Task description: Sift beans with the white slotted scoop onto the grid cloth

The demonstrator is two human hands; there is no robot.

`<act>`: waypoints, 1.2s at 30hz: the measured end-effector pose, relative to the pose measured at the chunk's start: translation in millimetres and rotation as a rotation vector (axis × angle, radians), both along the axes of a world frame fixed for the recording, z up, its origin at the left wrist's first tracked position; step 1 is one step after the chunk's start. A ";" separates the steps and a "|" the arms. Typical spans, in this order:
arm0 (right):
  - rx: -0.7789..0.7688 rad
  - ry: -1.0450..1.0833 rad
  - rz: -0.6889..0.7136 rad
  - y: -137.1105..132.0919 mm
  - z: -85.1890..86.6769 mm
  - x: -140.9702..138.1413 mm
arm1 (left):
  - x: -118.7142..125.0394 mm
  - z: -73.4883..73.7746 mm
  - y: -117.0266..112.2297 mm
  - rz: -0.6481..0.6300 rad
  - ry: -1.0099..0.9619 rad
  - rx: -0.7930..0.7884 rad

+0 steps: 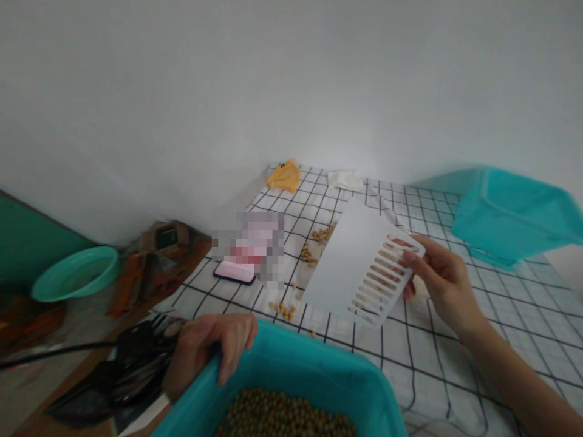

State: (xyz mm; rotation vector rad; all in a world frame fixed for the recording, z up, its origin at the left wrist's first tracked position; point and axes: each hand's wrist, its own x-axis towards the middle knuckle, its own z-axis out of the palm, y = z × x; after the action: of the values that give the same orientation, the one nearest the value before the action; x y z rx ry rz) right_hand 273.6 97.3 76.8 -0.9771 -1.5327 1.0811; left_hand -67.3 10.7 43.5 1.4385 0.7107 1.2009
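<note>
My right hand (439, 276) is closed on the slotted end of a thin white plastic board (350, 261), tilted above the checked cloth. The row of slots lies towards my fingers and the plain part points left. My left hand (216, 343) grips the far left rim of a teal tub (319, 352), fingers bent over the edge. Greenish-brown beans (286, 416) cover the visible bottom of this tub. Paler loose beans (322, 233) lie on the cloth left of the board, partly hidden by it, with a few more (285, 311) just beyond the rim.
A black-and-white checked cloth (419, 200) covers the table against the wall. A second teal tub (514, 212) sits tilted at the right. Behind are a yellow cloth-like item (285, 176) and white tissue (345, 179). A pink phone (234, 271) lies left; a green basin (77, 276) is below.
</note>
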 end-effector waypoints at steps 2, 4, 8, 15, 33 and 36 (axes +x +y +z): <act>0.006 0.002 -0.006 0.2 0.4 -0.4 | -0.3 -1.1 0.2 -0.006 -0.003 0.003; 0.010 -0.003 0.019 -0.6 1.1 -2.3 | -0.7 -2.2 0.8 -0.015 -0.008 0.006; 0.008 -0.008 0.072 -3.9 2.1 -7.7 | -5.9 -3.0 2.2 -0.017 -0.021 0.009; -0.050 -0.033 0.159 -6.0 -1.6 -14.0 | -21.3 -4.2 2.4 0.007 -0.009 0.009; -0.196 0.065 0.373 0.2 -11.6 -24.0 | -24.8 -3.8 10.7 -0.083 0.022 0.073; -0.159 0.080 0.365 -1.9 -9.7 -21.9 | -26.3 -2.1 10.9 -0.098 0.046 0.064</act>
State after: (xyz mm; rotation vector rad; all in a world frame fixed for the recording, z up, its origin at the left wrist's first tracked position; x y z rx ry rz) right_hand 251.7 95.4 67.1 -0.7636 -1.6150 1.5000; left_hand -93.5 21.6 41.4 1.5403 0.6302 1.1267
